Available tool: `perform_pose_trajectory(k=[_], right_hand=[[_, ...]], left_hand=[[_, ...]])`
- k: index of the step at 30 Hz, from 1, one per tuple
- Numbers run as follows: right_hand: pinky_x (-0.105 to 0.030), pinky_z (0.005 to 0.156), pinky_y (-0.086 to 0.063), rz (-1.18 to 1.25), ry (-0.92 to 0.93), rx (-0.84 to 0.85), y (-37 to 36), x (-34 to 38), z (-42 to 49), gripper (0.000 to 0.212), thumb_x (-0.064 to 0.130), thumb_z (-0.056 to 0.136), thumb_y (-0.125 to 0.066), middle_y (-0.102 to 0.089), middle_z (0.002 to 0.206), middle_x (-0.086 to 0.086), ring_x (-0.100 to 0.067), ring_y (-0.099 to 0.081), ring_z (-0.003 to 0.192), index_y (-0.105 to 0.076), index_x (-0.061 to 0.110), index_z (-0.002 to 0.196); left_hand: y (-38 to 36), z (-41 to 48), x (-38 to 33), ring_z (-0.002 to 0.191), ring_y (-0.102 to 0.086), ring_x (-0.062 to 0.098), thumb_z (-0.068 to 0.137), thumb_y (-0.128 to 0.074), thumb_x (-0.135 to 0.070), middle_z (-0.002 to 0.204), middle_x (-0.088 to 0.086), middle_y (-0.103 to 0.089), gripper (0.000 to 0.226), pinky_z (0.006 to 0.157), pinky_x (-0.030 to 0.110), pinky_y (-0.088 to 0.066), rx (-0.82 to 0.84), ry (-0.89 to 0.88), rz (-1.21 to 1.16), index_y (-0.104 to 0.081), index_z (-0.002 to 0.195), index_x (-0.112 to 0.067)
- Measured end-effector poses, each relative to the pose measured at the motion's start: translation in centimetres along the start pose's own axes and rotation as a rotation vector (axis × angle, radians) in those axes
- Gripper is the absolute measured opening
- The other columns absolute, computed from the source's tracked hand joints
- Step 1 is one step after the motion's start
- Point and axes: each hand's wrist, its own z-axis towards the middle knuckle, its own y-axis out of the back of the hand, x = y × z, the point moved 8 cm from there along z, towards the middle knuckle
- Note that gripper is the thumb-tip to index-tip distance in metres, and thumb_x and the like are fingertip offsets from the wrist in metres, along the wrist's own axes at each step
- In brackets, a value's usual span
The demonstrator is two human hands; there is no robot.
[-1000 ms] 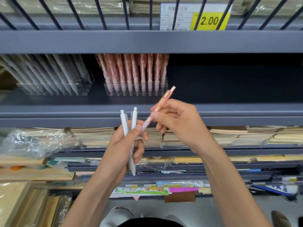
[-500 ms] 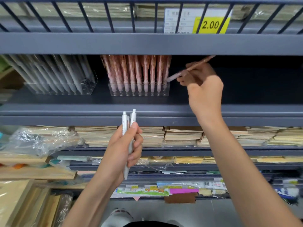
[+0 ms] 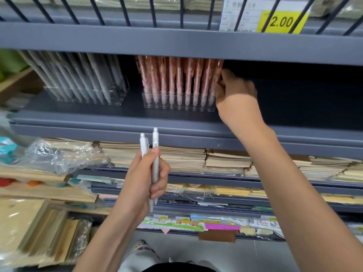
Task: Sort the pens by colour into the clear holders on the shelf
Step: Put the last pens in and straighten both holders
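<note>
nearest, at lower centre of the frame, the left hand (image 3: 141, 183) is clenched round two white pens (image 3: 155, 146). it holds them upright and side by side, clicker ends up, with the thumb pressed across the barrels. by their look they are light, stiff plastic with smooth barrels that could slide against each other. a pinch at mid-barrel, where the hand already sits, looks the safest hold. separating one with the other hand would be best done from the free top end.

above it runs the grey shelf (image 3: 117, 118). at upper left a clear holder (image 3: 119, 95) carries leaning pale grey-white pens (image 3: 78, 79), and its right end seems to have free sockets, probably where the white pair belongs.

at upper centre a second clear holder (image 3: 176, 107) stands packed with pink pens (image 3: 172, 79), tips down in their sockets. the right hand (image 3: 235, 95) reaches to its right end, fingers against the end pink pen (image 3: 212, 83). the fingertips are hidden behind that pen, so i cannot tell whether they pinch it or have let go. the holder is light and could skid or tip if a pen is pushed sideways, so pressing straight down the socket seems wise.
</note>
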Motion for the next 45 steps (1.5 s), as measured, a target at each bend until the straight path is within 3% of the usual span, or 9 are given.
perform_pose_trajectory(k=[8, 11, 14, 19, 22, 25, 35, 41, 45], right_hand=[[-0.029, 0.079, -0.039, 0.095, -0.081, 0.083, -0.9, -1.1, 0.5, 0.027, 0.029, 0.099, -0.051, -0.069, 0.105, -0.009, -0.035, -0.058, 0.101, -0.059, 0.009, 0.115], [-0.021, 0.08, -0.043, 0.327, -0.178, -0.077, 0.1, -2.1, -0.8, 0.042, 0.029, 0.092, -0.063, -0.069, 0.087, 0.012, -0.014, -0.062, 0.087, -0.056, 0.015, 0.132], [-0.025, 0.07, -0.051, 0.584, -0.194, -0.3, 1.5, -1.8, -3.2, 0.021, 0.024, 0.087, -0.065, -0.063, 0.07, 0.018, -0.003, -0.06, 0.067, -0.068, 0.023, 0.107], [-0.011, 0.052, -0.041, 0.89, -0.096, 0.204, -3.4, 5.3, -5.4, 0.008, 0.019, 0.088, -0.069, -0.069, 0.062, 0.007, 0.003, -0.056, 0.051, -0.075, 0.023, 0.088], [-0.008, 0.052, -0.041, 0.971, -0.014, 0.564, -6.8, 10.1, -6.8, 0.017, 0.015, 0.086, -0.073, -0.065, 0.062, 0.008, 0.003, -0.055, 0.05, -0.075, 0.016, 0.102], [-0.008, 0.049, -0.038, 1.036, -0.017, 0.666, -8.7, 12.8, -6.9, 0.017, 0.012, 0.083, -0.075, -0.063, 0.064, 0.007, 0.002, -0.051, 0.047, -0.074, 0.012, 0.1], [-0.028, 0.047, -0.045, 1.268, -0.198, 0.289, -9.0, 15.6, -3.8, 0.002, 0.013, 0.088, -0.065, -0.067, 0.073, -0.004, -0.02, -0.054, 0.053, -0.065, 0.012, 0.089], [-0.025, 0.055, -0.052, 1.076, -0.144, 0.469, -12.1, 18.8, -6.3, 0.008, 0.009, 0.088, -0.069, -0.07, 0.073, -0.004, -0.015, -0.063, 0.058, -0.07, 0.008, 0.096], [-0.024, 0.06, -0.055, 1.062, -0.189, 0.289, -11.1, 18.1, -5.7, 0.004, 0.009, 0.09, -0.067, -0.072, 0.074, -0.004, -0.016, -0.069, 0.063, -0.07, 0.01, 0.092]], left_hand=[[2.3, 0.1, -0.7, 0.037, -0.037, 0.013, 0.099, -0.047, -0.039, 0.071, 0.007, -0.059, 0.041, 0.035, 0.02, -0.031, -0.077, -0.065, 0.023, -0.059, 0.11, -0.001], [3.0, 0.2, -1.2, 0.037, -0.038, 0.013, 0.095, -0.049, -0.043, 0.07, 0.008, -0.063, 0.044, 0.036, 0.02, -0.032, -0.079, -0.08, 0.048, -0.061, 0.109, -0.004], [4.0, 0.6, -1.6, 0.033, -0.034, 0.01, 0.096, -0.047, -0.046, 0.056, 0.004, -0.062, 0.055, 0.036, 0.017, -0.031, -0.068, -0.098, 0.076, -0.052, 0.106, 0.009], [5.6, 0.9, -3.3, 0.033, -0.043, 0.016, 0.092, -0.055, -0.053, 0.073, 0.012, -0.071, 0.027, 0.037, 0.02, -0.036, -0.024, -0.124, 0.082, -0.064, 0.085, -0.028], [7.1, 1.1, -4.4, 0.036, -0.05, 0.02, 0.089, -0.058, -0.055, 0.078, 0.016, -0.071, 0.032, 0.037, 0.023, -0.04, 0.002, -0.105, 0.078, -0.063, 0.085, -0.023], [8.5, 1.3, -5.5, 0.038, -0.054, 0.021, 0.088, -0.059, -0.055, 0.079, 0.014, -0.072, 0.036, 0.037, 0.025, -0.042, 0.03, -0.089, 0.084, -0.067, 0.089, -0.019], [13.4, 2.5, -8.3, 0.037, -0.042, 0.016, 0.094, -0.058, -0.044, 0.071, 0.006, -0.065, 0.03, 0.037, 0.019, -0.033, 0.068, -0.078, 0.105, -0.064, 0.097, -0.016], [15.1, 2.9, -9.2, 0.035, -0.036, 0.014, 0.097, -0.053, -0.037, 0.069, 0.008, -0.063, 0.027, 0.035, 0.019, -0.028, 0.125, -0.094, 0.129, -0.062, 0.099, -0.012], [16.0, 2.9, -9.1, 0.034, -0.031, 0.012, 0.09, -0.057, -0.055, 0.067, 0.007, -0.06, 0.041, 0.036, 0.016, -0.024, 0.12, -0.053, 0.075, -0.061, 0.106, -0.017]])
